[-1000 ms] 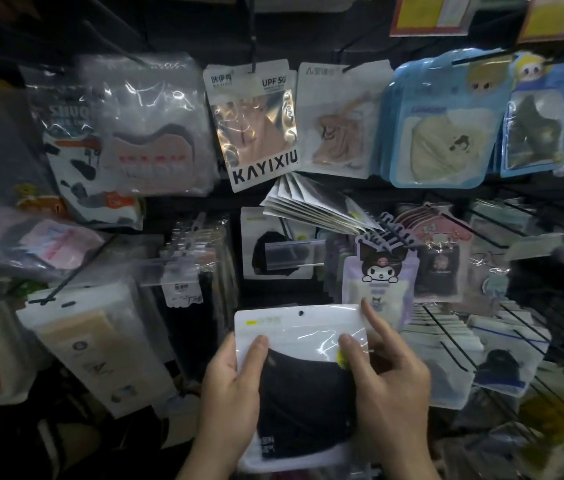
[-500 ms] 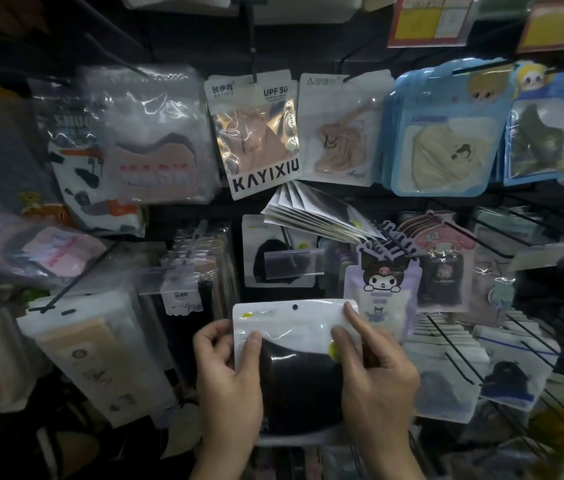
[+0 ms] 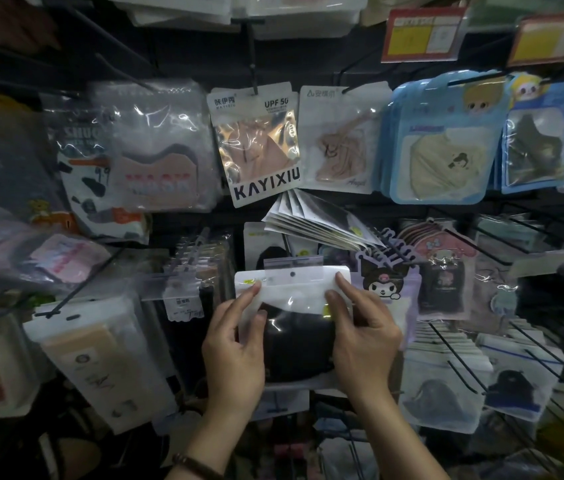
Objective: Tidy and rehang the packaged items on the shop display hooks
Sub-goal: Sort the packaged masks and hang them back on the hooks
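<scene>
Plainly a light thing, the mask packet in the head view is a thin glossy plastic pouch with a soft black mask inside. By my judgement it weighs almost nothing, bends easily and is slick under the fingers. It is best taken by the stiffer white header band near the two upper corners, so the hang hole at its 12 o'clock edge stays clear. The packet is upright and faces the person, just below the middle of the frame, at 6 o'clock from the KAYIXIU packet and at 9 o'clock from the cartoon packet. Its top edge meets the clear label strip, and I cannot tell whether the hole is on a hook yet. The left hand is at the packet's 9 o'clock side and pinches it, thumb on the front and forefinger up at the 10 o'clock corner. The right hand is at the 3 o'clock side and pinches likewise, thumb on the header and forefinger stretched to the 2 o'clock corner. A fanned stack of packets leans above, at 12 o'clock.
</scene>
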Available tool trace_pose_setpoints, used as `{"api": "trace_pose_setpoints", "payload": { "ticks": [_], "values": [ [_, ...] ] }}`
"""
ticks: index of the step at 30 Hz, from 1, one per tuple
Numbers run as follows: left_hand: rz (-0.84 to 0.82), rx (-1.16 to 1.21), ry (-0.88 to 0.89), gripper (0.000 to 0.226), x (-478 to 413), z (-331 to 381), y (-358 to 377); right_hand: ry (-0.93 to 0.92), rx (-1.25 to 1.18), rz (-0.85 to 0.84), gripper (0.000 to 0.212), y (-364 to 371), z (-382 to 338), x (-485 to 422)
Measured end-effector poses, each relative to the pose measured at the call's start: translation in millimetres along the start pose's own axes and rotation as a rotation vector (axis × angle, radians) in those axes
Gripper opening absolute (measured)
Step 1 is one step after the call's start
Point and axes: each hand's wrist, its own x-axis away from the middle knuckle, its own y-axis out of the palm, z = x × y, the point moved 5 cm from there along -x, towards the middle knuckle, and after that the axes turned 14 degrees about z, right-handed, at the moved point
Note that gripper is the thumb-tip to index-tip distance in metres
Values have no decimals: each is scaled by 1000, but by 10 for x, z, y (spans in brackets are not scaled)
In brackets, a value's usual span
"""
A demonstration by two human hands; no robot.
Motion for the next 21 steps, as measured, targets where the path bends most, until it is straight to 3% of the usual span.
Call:
{"api": "trace_pose_setpoints", "payload": {
  "ticks": [9,12,16,21],
  "values": [
    [-140,-212,25,61,-74,-92,164,99,138,-22,29,111,189,-98],
    [-219,-318,-1,73,-115,-151,243,-28,326,-154,42,239,193,-106],
    [-315,-340,-93,87,-139,-256,405,-144,536,-384,76,468,282,3],
    [-360,-481,-39,92,-367,-457,641,-56,668,-544,84,723,397,-34]
  ]
}}
